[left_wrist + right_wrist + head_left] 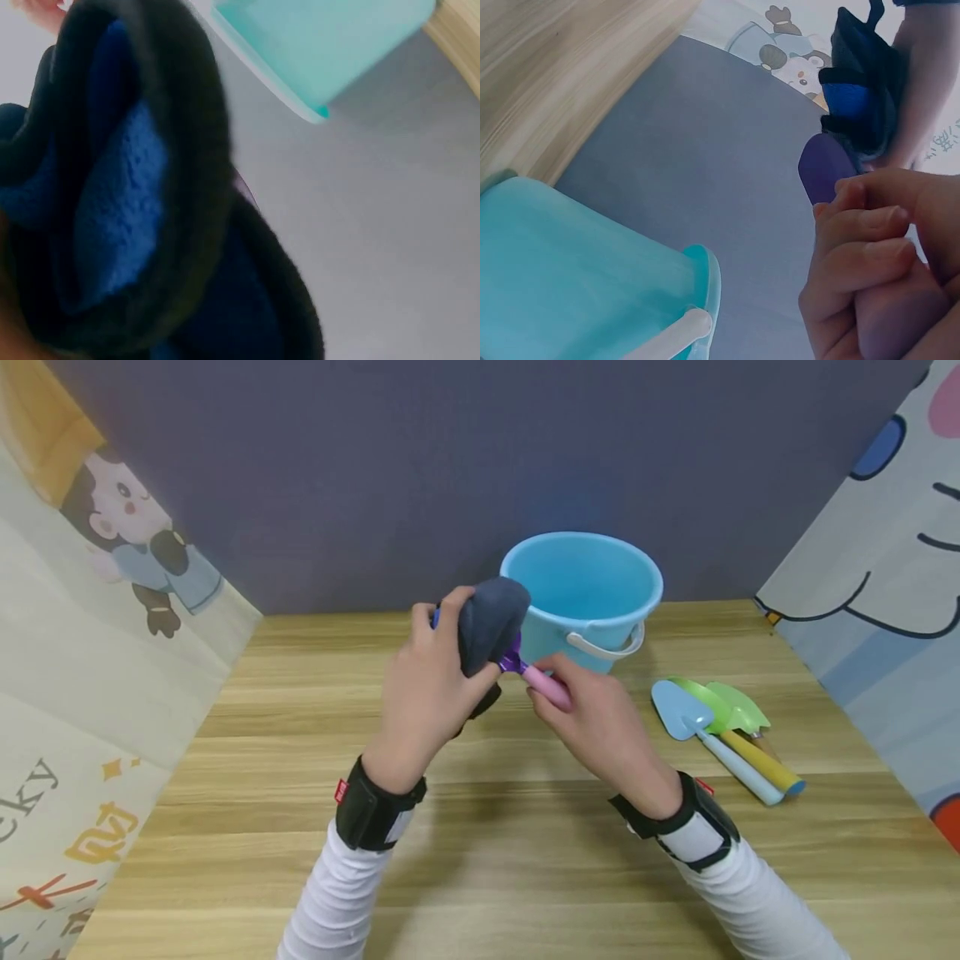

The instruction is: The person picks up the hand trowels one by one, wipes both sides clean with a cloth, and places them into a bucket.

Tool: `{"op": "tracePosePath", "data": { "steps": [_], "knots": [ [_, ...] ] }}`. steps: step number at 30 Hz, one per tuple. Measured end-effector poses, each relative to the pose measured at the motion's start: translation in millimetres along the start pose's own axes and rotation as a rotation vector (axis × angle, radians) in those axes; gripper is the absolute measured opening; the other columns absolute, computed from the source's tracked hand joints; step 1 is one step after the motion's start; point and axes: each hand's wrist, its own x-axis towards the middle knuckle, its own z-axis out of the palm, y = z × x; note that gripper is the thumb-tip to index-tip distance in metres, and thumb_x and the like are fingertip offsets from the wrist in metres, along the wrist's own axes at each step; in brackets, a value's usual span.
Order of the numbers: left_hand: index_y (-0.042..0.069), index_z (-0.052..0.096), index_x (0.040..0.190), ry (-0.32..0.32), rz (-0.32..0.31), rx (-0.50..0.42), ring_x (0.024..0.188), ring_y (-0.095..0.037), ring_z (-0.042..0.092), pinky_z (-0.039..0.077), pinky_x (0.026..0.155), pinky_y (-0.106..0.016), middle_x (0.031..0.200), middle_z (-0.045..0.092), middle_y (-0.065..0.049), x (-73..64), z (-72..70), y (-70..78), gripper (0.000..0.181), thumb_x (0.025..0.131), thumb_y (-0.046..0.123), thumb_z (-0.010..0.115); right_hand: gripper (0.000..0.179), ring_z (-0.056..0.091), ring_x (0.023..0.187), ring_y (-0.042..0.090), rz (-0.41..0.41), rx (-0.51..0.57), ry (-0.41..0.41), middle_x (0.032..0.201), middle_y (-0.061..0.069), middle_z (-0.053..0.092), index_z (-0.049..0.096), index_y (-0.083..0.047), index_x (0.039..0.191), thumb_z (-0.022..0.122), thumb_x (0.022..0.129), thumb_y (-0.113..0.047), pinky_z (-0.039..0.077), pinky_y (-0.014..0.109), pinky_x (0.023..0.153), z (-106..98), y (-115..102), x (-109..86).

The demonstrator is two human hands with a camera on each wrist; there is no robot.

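Note:
My left hand (427, 689) grips a folded dark navy cloth (492, 620). In the left wrist view the cloth (124, 202) shows a fuzzy bright blue inner side and thick dark edging. A small toy shovel (549, 688) with a pink handle and a purple blade is in my right hand (603, 714), fingers curled round the handle. Its blade is partly hidden by the cloth in the head view; in the right wrist view the purple blade (825, 169) shows near the cloth. Both hands are raised over the table, in front of a light blue bucket (551, 639).
The bucket stands upright at the back, its white handle (611, 649) hanging forward. To the right lie a blue toy trowel (681, 710) and green toy tools (738, 706), one with a yellow handle (761, 764). A dark panel (360, 485) rises behind the wooden table (315, 760).

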Motion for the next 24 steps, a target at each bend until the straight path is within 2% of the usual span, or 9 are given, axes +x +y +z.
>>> {"op": "tracePosePath", "data": {
  "steps": [4,12,15,20,24],
  "knots": [
    [0.022,0.035,0.152,-0.005,-0.071,0.006,0.058,-0.031,0.062,0.051,0.049,-0.038,0.130,0.051,-0.026,3.6,-2.8,-8.3,0.078,0.087,0.036,0.076,0.021,0.059,0.070,0.020,-0.025,-0.019,0.012,0.087,0.005,0.069,0.068,-0.011,0.115,0.068,0.098,-0.024,0.049,0.034,0.068,-0.2,-0.6,-1.1],
    [0.019,0.034,0.153,0.001,-0.157,0.014,0.062,-0.034,0.064,0.051,0.050,-0.040,0.136,0.048,-0.030,9.7,-6.0,-23.9,0.078,0.089,0.035,0.075,0.021,0.058,0.066,0.019,-0.044,-0.021,0.046,0.084,0.004,0.069,0.070,-0.010,0.113,0.070,0.096,-0.023,0.048,0.032,0.065,-1.7,-1.0,-1.7],
    [0.020,0.034,0.153,0.012,-0.176,0.015,0.063,-0.036,0.065,0.053,0.051,-0.042,0.135,0.048,-0.030,10.7,-8.6,-28.1,0.077,0.089,0.034,0.075,0.021,0.058,0.065,0.018,-0.046,-0.016,0.050,0.083,0.005,0.069,0.069,-0.010,0.113,0.069,0.096,-0.023,0.047,0.032,0.064,-1.9,-0.5,-1.3],
    [0.021,0.034,0.152,0.060,-0.187,0.024,0.066,-0.040,0.066,0.057,0.055,-0.049,0.129,0.049,-0.028,10.8,-13.1,-36.2,0.074,0.089,0.031,0.072,0.024,0.057,0.062,0.017,0.000,0.044,0.030,0.083,0.005,0.069,0.062,-0.008,0.116,0.069,0.095,-0.020,0.046,0.030,0.059,-3.7,-0.6,0.7],
    [0.024,0.032,0.152,0.094,-0.194,0.030,0.070,-0.041,0.067,0.058,0.059,-0.050,0.127,0.050,-0.027,9.8,-16.8,-39.0,0.073,0.090,0.031,0.071,0.027,0.059,0.067,0.018,0.022,0.093,0.051,0.089,0.008,0.071,0.056,-0.006,0.114,0.070,0.093,-0.015,0.047,0.029,0.062,-5.8,0.8,1.9]
  ]
}}
